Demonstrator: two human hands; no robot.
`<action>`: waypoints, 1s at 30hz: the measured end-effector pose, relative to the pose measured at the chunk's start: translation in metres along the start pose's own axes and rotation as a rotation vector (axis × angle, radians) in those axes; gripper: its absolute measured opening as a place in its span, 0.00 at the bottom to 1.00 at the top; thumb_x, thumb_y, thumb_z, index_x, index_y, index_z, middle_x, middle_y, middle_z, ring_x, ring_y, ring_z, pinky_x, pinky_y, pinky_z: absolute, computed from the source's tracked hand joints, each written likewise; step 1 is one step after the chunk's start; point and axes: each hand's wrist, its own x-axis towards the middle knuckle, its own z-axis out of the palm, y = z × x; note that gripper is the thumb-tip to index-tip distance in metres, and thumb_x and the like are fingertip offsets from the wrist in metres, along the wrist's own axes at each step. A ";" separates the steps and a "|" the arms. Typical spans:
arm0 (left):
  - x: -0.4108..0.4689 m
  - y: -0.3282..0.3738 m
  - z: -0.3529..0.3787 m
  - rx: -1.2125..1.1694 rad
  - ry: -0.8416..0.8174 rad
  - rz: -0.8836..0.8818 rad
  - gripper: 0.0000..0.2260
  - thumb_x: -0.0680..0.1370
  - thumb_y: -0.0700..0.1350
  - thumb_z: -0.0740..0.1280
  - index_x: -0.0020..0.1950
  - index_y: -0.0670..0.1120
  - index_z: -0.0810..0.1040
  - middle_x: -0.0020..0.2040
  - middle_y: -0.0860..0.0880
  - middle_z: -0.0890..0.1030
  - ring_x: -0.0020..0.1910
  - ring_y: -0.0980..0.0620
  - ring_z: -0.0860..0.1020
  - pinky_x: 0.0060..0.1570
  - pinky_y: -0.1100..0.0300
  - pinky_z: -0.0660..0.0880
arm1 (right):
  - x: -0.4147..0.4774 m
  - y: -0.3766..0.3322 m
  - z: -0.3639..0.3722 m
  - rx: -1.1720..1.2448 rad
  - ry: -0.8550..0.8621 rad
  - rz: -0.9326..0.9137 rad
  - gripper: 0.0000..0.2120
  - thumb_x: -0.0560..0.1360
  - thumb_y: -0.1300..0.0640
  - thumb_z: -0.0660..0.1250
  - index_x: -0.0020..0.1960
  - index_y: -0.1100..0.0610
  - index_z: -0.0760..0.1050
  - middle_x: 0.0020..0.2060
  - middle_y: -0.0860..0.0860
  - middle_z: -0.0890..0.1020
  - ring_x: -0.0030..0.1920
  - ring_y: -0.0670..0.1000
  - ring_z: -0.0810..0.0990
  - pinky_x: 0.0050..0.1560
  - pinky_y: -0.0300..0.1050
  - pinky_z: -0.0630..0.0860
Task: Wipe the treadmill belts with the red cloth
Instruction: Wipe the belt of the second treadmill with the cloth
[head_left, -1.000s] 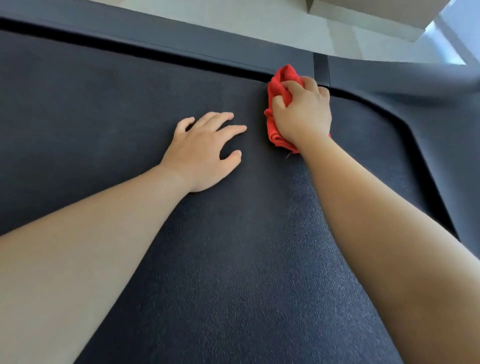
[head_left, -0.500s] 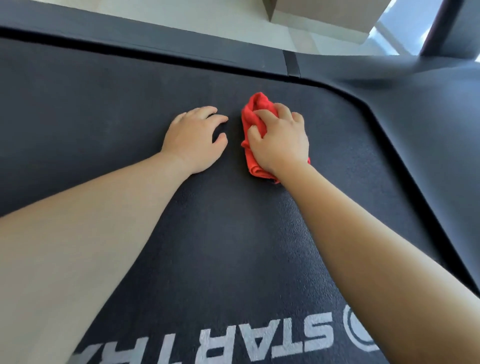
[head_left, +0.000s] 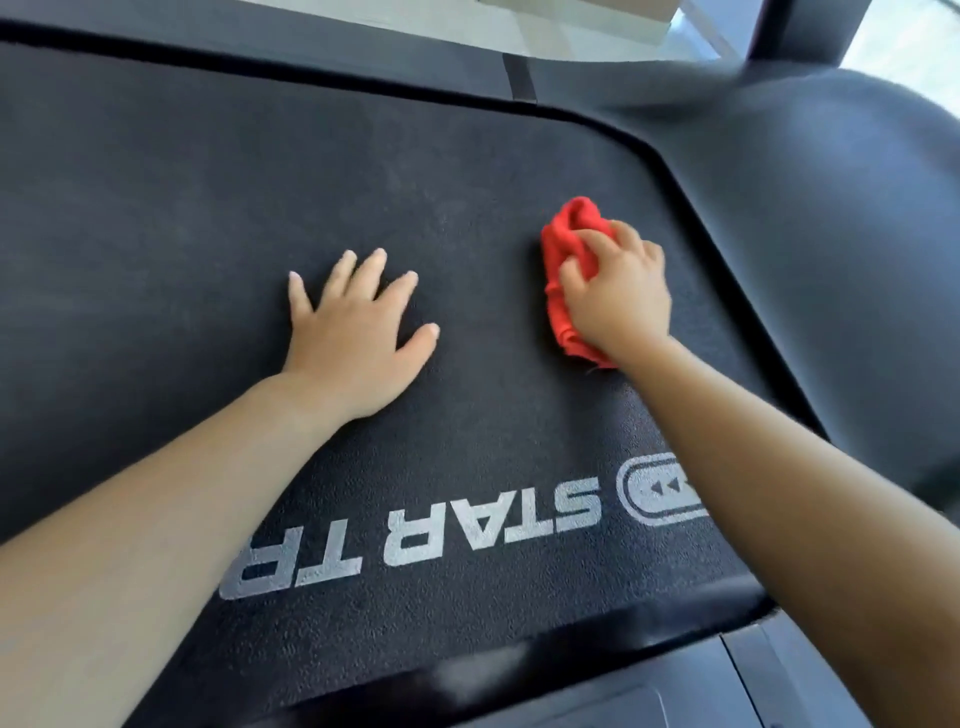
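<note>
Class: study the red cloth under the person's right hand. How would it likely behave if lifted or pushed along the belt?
The red cloth looks bunched and creased under the right hand, so it is probably floppy and light. On the grainy treadmill belt it would likely drag, not slide.

Dark, textured treadmill belt (head_left: 467, 171) fills the view, white lettering (head_left: 415, 535) printed upside down toward six o'clock. Flat on it near centre, the left hand (head_left: 358, 338), fingers spread. At three o'clock from that, well apart, the right hand (head_left: 621, 296) presses the bunched red cloth (head_left: 563, 270) onto the belt.
</note>
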 end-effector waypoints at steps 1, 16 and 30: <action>-0.001 0.005 0.003 0.015 0.000 -0.001 0.29 0.78 0.62 0.52 0.77 0.52 0.54 0.78 0.49 0.48 0.77 0.47 0.44 0.70 0.37 0.41 | 0.009 0.014 -0.002 -0.007 0.001 0.050 0.17 0.76 0.47 0.58 0.64 0.45 0.73 0.68 0.47 0.69 0.66 0.56 0.64 0.58 0.53 0.70; -0.005 0.015 0.006 0.069 0.058 -0.024 0.30 0.77 0.63 0.54 0.76 0.53 0.56 0.78 0.48 0.52 0.76 0.46 0.47 0.71 0.37 0.44 | -0.043 0.002 -0.014 -0.003 -0.011 -0.038 0.17 0.75 0.47 0.59 0.62 0.45 0.75 0.66 0.49 0.71 0.64 0.59 0.66 0.57 0.53 0.72; -0.075 -0.033 -0.013 0.008 0.009 0.183 0.22 0.81 0.54 0.54 0.75 0.56 0.59 0.77 0.53 0.54 0.77 0.53 0.51 0.73 0.49 0.47 | -0.088 -0.048 -0.020 0.040 -0.098 -0.136 0.17 0.76 0.45 0.59 0.64 0.44 0.73 0.67 0.46 0.69 0.66 0.55 0.64 0.53 0.52 0.72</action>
